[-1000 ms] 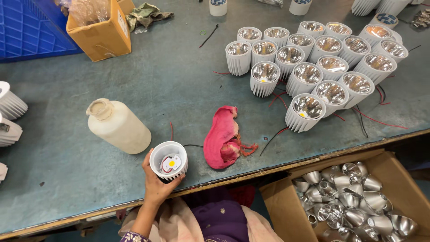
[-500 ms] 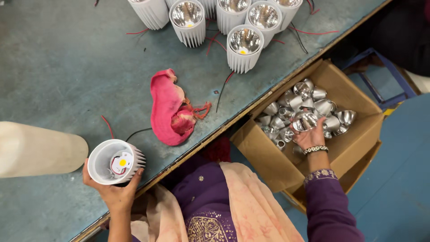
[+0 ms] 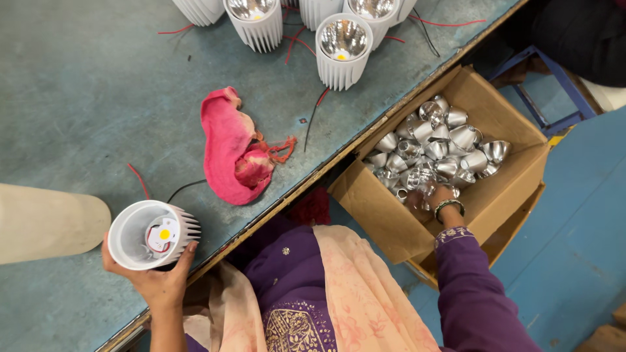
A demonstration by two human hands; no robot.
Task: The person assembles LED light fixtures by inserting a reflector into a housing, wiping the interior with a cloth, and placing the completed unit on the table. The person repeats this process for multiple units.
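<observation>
The left hand (image 3: 156,280) grasps a white lamp housing (image 3: 151,233) at seven o'clock on the table edge. The right hand (image 3: 433,197) reaches among shiny reflector cups (image 3: 435,148) in the cardboard box (image 3: 375,208) at three o'clock; its grip cannot be told. Best pinch one cup by the rim, housing mouth level.

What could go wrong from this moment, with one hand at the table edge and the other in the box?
The left hand holds the white lamp housing at the table edge; a slip might drop it. The right hand digs among loose silver reflectors in the cardboard box, which might scratch or dent them. The housing's wires may snag.
</observation>
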